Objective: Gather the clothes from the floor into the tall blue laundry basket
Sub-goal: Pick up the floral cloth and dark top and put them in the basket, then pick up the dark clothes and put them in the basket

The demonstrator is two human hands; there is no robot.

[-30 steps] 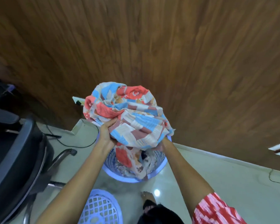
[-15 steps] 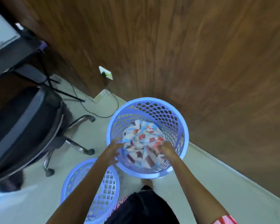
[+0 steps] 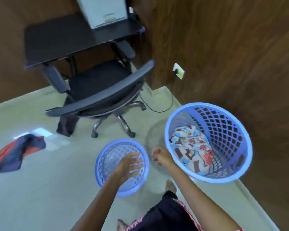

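I see the blue laundry basket [image 3: 237, 170] at right with a patterned cloth [image 3: 191, 148] inside. My left hand [image 3: 129, 164] is spread empty over a basket lid [image 3: 103, 170]; my right hand [image 3: 162, 155] is loosely curled, empty. A red-and-navy garment [image 3: 15, 151] lies far left.

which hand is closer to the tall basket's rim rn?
Right. The right hand hangs just outside the tall blue basket, beside its near-left rim. The left hand is farther left, over the blue lid on the floor.
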